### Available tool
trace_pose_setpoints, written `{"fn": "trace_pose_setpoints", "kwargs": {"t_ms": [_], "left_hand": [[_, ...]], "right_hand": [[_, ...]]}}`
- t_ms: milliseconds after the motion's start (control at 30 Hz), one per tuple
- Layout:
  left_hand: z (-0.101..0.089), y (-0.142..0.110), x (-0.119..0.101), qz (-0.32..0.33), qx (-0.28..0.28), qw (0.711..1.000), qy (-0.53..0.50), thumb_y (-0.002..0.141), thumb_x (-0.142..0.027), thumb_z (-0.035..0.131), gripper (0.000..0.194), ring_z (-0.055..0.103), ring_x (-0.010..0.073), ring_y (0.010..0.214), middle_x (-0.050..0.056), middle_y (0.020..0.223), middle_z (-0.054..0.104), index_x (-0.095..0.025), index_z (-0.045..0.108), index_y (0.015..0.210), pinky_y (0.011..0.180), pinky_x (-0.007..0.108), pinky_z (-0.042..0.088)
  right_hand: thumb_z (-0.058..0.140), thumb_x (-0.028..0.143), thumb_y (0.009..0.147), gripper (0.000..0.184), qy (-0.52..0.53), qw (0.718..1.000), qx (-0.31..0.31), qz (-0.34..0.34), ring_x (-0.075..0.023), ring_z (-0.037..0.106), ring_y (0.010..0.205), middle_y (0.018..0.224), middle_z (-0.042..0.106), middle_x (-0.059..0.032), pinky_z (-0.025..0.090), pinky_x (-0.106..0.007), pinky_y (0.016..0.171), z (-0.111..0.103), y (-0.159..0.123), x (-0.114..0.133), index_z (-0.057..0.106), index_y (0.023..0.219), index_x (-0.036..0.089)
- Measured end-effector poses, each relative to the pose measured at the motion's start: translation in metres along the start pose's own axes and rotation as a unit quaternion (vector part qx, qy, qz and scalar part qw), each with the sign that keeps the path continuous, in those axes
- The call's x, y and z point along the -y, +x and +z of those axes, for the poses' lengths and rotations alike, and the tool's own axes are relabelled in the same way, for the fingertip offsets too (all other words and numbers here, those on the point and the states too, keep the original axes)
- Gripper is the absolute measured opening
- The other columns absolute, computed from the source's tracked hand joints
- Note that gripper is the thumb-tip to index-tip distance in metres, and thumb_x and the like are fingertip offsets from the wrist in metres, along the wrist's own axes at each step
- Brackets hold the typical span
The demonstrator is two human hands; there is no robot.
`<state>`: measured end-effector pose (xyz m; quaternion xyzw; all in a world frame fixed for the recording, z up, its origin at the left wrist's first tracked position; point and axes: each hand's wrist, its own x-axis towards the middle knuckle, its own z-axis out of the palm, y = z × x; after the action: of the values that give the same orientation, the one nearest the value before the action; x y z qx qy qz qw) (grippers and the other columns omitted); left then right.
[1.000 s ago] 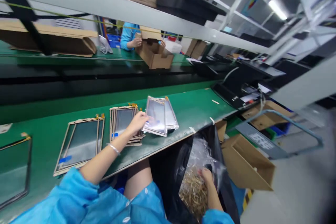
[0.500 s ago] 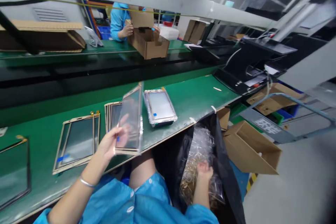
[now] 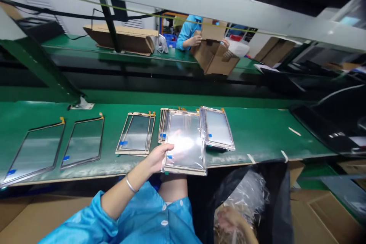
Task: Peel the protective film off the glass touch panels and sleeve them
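Note:
My left hand grips a clear glass panel in a plastic sleeve by its left edge, holding it over the front edge of the green bench. Behind it lies a small stack of gold-framed panels, and to its right a stack of sleeved panels. My right hand is low down inside a black bag among crumpled clear plastic wrap; it is blurred and its fingers do not show clearly.
More framed panels lie in a row to the left: one pair, then two dark-framed ones. A person in blue handles a cardboard box on the far bench. Cardboard boxes stand at the lower right.
My left hand picked a sleeved panel off the right stack, tilted it upright, and now holds it flatter over the bench edge. The view swung left. My right hand stayed in the bag.

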<state>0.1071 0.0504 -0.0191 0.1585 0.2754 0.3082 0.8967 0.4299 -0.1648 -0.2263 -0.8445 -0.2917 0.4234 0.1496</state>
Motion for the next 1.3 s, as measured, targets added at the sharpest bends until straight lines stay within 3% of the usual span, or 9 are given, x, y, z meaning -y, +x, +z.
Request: {"fn": "trace_pose_setpoints", "kwargs": {"t_ms": [233, 300, 367, 467, 600, 767, 1000, 1133, 1300], "left_hand": [[-0.002, -0.009, -0.002, 0.018, 0.071, 0.996, -0.043, 0.087, -0.025, 0.053, 0.061, 0.047, 0.0295, 0.127, 0.012, 0.140, 0.048, -0.029, 0.030, 0.144, 0.097, 0.053, 0.042], [0.001, -0.009, -0.001, 0.037, 0.058, 0.997, -0.033, 0.090, -0.025, 0.049, 0.057, 0.043, 0.0287, 0.131, 0.012, 0.143, 0.044, -0.030, 0.029, 0.144, 0.097, 0.053, 0.041], [0.007, -0.008, 0.002, 0.041, 0.040, 0.998, -0.024, 0.092, -0.024, 0.045, 0.055, 0.040, 0.0272, 0.132, 0.011, 0.146, 0.041, -0.030, 0.028, 0.144, 0.098, 0.050, 0.041], [0.014, -0.008, 0.006, 0.047, 0.033, 0.998, -0.025, 0.095, -0.031, 0.041, 0.052, 0.038, 0.0249, 0.133, 0.010, 0.147, 0.039, -0.030, 0.027, 0.145, 0.097, 0.044, 0.041], [0.015, -0.012, 0.012, 0.058, 0.060, 0.996, -0.044, 0.089, -0.063, 0.035, 0.063, 0.031, 0.0267, 0.137, 0.008, 0.148, 0.038, -0.030, 0.032, 0.143, 0.096, 0.039, 0.038], [0.013, -0.019, 0.012, 0.079, 0.039, 0.993, -0.083, 0.083, -0.074, 0.030, 0.073, 0.021, 0.0219, 0.141, 0.002, 0.150, 0.034, -0.033, 0.032, 0.143, 0.104, 0.036, 0.030], [0.010, -0.024, 0.000, 0.050, 0.053, 0.986, -0.150, 0.082, -0.072, 0.037, 0.076, 0.055, 0.0280, 0.111, 0.014, 0.134, 0.050, -0.024, 0.034, 0.142, 0.085, 0.038, 0.045], [0.013, -0.027, -0.009, 0.026, 0.026, 0.980, -0.194, 0.086, -0.070, 0.029, 0.075, 0.057, 0.0268, 0.111, 0.015, 0.134, 0.049, -0.022, 0.033, 0.142, 0.086, 0.037, 0.044], [0.018, -0.031, -0.014, 0.025, 0.004, 0.979, -0.204, 0.085, -0.071, 0.029, 0.075, 0.053, 0.0262, 0.117, 0.015, 0.137, 0.046, -0.022, 0.033, 0.142, 0.087, 0.035, 0.044]], "right_hand": [[0.040, 0.038, 0.086, 0.030, -0.175, 0.967, -0.182, 0.005, -0.0386, 0.065, 0.082, 0.071, 0.063, -0.0116, 0.047, -0.059, 0.079, -0.066, -0.007, 0.054, 0.057, 0.066, 0.023], [0.035, 0.040, 0.088, 0.030, -0.163, 0.947, -0.263, -0.092, -0.0357, 0.063, 0.089, 0.087, 0.064, -0.0156, 0.045, -0.055, 0.085, -0.059, -0.031, 0.098, 0.058, 0.081, 0.023], [0.042, 0.040, 0.088, 0.025, -0.058, 0.884, -0.334, -0.324, -0.0290, 0.061, 0.084, 0.087, 0.063, -0.0136, 0.048, -0.046, 0.081, -0.038, -0.065, 0.152, 0.057, 0.086, 0.021], [0.052, 0.035, 0.088, 0.016, -0.011, 0.796, -0.184, -0.577, -0.0203, 0.058, 0.078, 0.086, 0.060, -0.0076, 0.049, -0.032, 0.067, 0.001, -0.116, 0.230, 0.055, 0.095, 0.021], [0.062, 0.045, 0.080, 0.031, -0.068, 0.768, -0.096, -0.629, -0.0180, 0.055, 0.069, 0.082, 0.056, -0.0050, 0.047, -0.030, 0.059, 0.027, -0.147, 0.293, 0.050, 0.093, 0.020], [0.070, 0.041, 0.073, 0.033, -0.100, 0.783, -0.060, -0.611, -0.0160, 0.051, 0.064, 0.079, 0.052, -0.0020, 0.046, -0.027, 0.054, 0.024, -0.148, 0.308, 0.048, 0.086, 0.020], [0.048, 0.021, 0.091, 0.016, -0.096, 0.780, 0.094, -0.611, -0.0188, 0.057, 0.092, 0.100, 0.057, -0.0069, 0.051, -0.031, 0.077, -0.001, -0.156, 0.304, 0.055, 0.106, 0.023], [0.057, 0.022, 0.087, 0.033, -0.140, 0.740, 0.062, -0.655, -0.0231, 0.056, 0.103, 0.110, 0.057, -0.0094, 0.051, -0.037, 0.084, -0.006, -0.155, 0.300, 0.053, 0.120, 0.025], [0.051, 0.015, 0.089, 0.020, -0.108, 0.709, 0.019, -0.696, -0.0203, 0.059, 0.095, 0.101, 0.061, -0.0082, 0.052, -0.035, 0.079, -0.004, -0.150, 0.302, 0.060, 0.105, 0.023]]}}
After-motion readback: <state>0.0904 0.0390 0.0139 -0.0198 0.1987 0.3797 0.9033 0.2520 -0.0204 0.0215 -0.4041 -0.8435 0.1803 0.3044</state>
